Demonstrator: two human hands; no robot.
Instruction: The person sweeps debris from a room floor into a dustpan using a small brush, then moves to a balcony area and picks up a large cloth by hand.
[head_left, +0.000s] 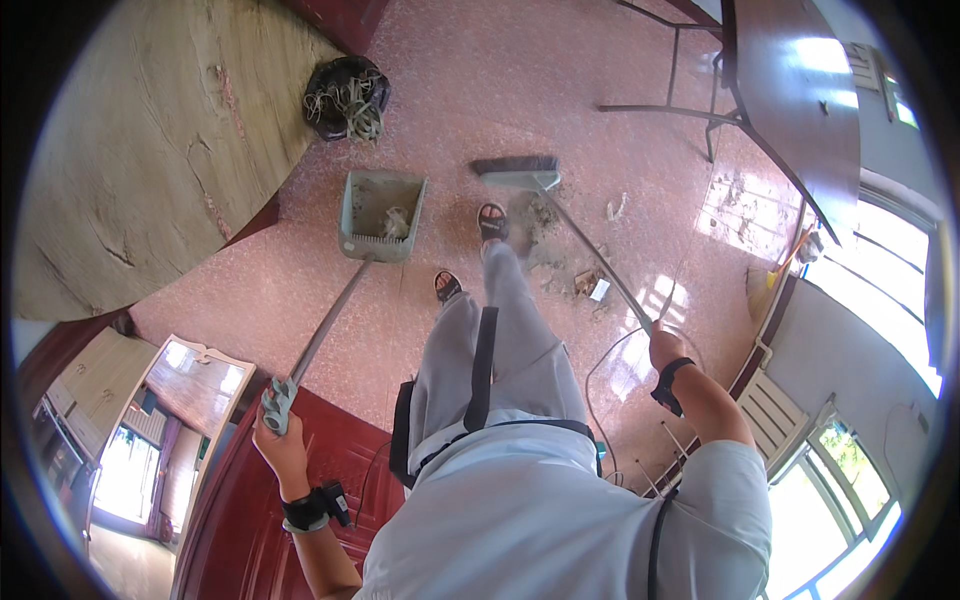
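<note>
My left hand (282, 431) grips the green end of a long-handled dustpan (377, 201). The pan rests on the floor ahead and to the left, with dirt and a pale crumpled scrap (396, 222) in it. In my right hand (664, 346) is the handle of a push-style broom (517, 173), whose dark bristles lie on the floor beyond my forward foot. Grey dust and debris (541, 214) lie scattered just behind the broom head. Brown scraps (587, 282) and a small white piece (599, 290) lie beside the handle.
A round wood-patterned table (165, 150) fills the upper left. Near its edge sits a black-lined bin (346, 99) holding dry plant strips. A folding table (795, 112) with metal legs stands at right. A red panelled door (322, 465) is at lower left, and a cable (592, 375) trails across the floor.
</note>
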